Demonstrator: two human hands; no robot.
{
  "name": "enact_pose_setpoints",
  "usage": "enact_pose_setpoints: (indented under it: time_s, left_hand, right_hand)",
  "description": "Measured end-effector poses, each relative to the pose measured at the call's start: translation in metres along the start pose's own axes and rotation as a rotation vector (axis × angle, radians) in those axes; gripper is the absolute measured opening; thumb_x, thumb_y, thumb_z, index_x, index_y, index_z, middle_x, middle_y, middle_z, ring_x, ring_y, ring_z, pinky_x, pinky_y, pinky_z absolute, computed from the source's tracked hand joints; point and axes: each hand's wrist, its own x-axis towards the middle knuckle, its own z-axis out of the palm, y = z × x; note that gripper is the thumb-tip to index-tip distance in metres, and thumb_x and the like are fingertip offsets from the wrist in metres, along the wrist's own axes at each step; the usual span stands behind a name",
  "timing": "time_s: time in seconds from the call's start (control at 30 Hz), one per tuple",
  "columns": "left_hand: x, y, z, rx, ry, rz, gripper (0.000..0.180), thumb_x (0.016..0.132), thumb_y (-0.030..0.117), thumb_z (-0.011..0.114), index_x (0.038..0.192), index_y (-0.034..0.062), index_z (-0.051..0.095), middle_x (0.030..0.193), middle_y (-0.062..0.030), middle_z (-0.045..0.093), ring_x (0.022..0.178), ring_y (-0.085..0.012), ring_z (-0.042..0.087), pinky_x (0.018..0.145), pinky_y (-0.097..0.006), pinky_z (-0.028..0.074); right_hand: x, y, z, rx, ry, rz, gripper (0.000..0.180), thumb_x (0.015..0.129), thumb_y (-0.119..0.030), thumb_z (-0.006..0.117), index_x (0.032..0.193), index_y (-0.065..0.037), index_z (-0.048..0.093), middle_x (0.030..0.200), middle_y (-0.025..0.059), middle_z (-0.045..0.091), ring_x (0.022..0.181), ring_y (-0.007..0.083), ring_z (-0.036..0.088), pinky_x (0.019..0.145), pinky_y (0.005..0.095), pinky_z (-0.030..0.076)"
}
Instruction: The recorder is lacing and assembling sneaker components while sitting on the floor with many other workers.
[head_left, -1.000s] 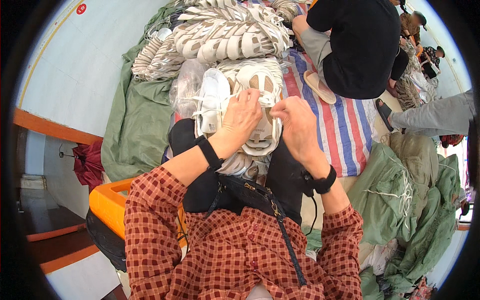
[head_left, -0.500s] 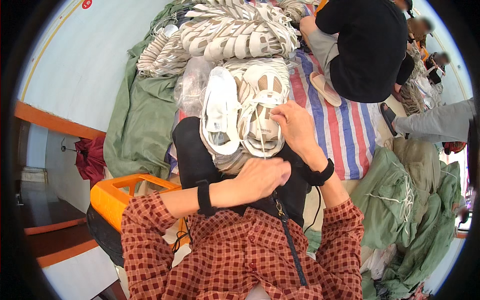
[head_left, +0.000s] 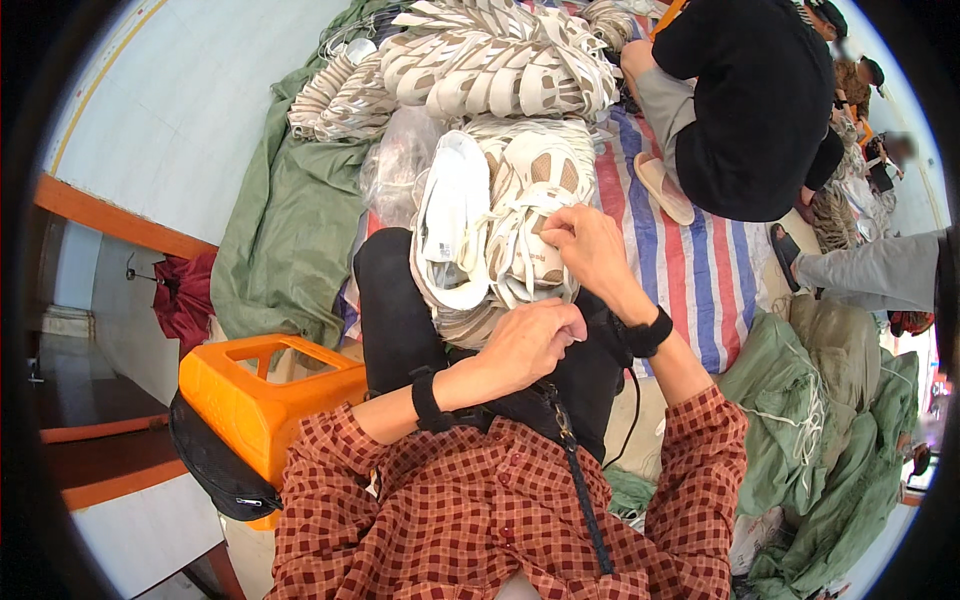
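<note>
Currently, right hand (head_left: 600, 250) pinched over beige-white shoe (head_left: 533, 258), whether holding anything cannot tell; left hand (head_left: 535, 342) curled at near end, contents hidden; white-lined shoe (head_left: 454, 205) alongside.

The left hand (head_left: 535, 340) is no longer at the laces (head_left: 540, 197) of the mesh-toed shoe (head_left: 552, 168); it is past the near edge of the shoe stack (head_left: 470, 328). The white shoe (head_left: 453, 200) shows uncovered, and more of the orange stool (head_left: 235, 400) is visible.

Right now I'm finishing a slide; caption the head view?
Right hand beside the laces of a pale shoe upper, left hand by its near end, stacked uppers behind.
</note>
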Motion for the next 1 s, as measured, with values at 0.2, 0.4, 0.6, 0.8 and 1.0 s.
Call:
enact_pose_setpoints:
  time_s: [0.2, 0.4, 0.6, 0.8, 1.0]
  left_hand:
    - [-0.003, -0.018, -0.009, -0.009, 0.081, -0.055, 0.010, 0.084, -0.004, 0.055, 0.090, -0.0017, 0.062, 0.081, -0.0110, 0.062, 0.065, -0.0176, 0.064, 0.060, -0.029, 0.050]
    - [-0.011, -0.027, -0.007, -0.070, 0.151, -0.093, 0.010, 0.080, 0.001, 0.055, 0.087, 0.0017, 0.063, 0.080, -0.0132, 0.062, 0.070, -0.0301, 0.061, 0.066, -0.038, 0.048]
    - [-0.014, -0.026, -0.008, -0.074, 0.164, -0.141, 0.011, 0.080, 0.000, 0.055, 0.087, 0.0021, 0.063, 0.082, -0.0122, 0.062, 0.071, -0.0297, 0.061, 0.067, -0.037, 0.048]
    - [-0.021, -0.021, -0.014, 0.029, 0.256, -0.020, 0.011, 0.078, -0.001, 0.057, 0.086, 0.0034, 0.063, 0.084, -0.0098, 0.062, 0.069, -0.0279, 0.060, 0.066, -0.035, 0.046]
    - [-0.003, -0.019, -0.042, 0.143, 0.511, 0.014, 0.010, 0.076, 0.001, 0.063, 0.085, 0.0046, 0.064, 0.077, -0.0093, 0.059, 0.072, -0.0257, 0.060, 0.065, -0.035, 0.045]
  right_hand:
    - [-0.012, 0.007, 0.011, -0.353, 0.273, -0.379, 0.013, 0.075, -0.007, 0.064, 0.087, -0.006, 0.059, 0.078, 0.0112, 0.063, 0.081, 0.0305, 0.059, 0.079, 0.0427, 0.042]
    - [-0.014, 0.008, 0.015, -0.120, 0.283, -0.311, 0.015, 0.078, -0.004, 0.061, 0.091, -0.007, 0.056, 0.081, 0.0101, 0.061, 0.084, 0.0305, 0.056, 0.083, 0.0427, 0.039]
    - [-0.009, 0.004, 0.015, 0.033, 0.232, -0.283, 0.016, 0.078, -0.007, 0.063, 0.093, -0.007, 0.056, 0.079, 0.0094, 0.060, 0.084, 0.0295, 0.056, 0.082, 0.0418, 0.039]
    - [0.000, -0.002, 0.010, -0.264, 0.199, -0.472, 0.016, 0.079, -0.011, 0.066, 0.092, -0.007, 0.057, 0.076, 0.0082, 0.058, 0.082, 0.0287, 0.057, 0.081, 0.0407, 0.038]
    - [0.023, -0.014, 0.014, -0.141, 0.360, -0.419, 0.010, 0.081, -0.010, 0.066, 0.084, -0.005, 0.057, 0.074, 0.0057, 0.058, 0.072, 0.0221, 0.058, 0.075, 0.0344, 0.041]
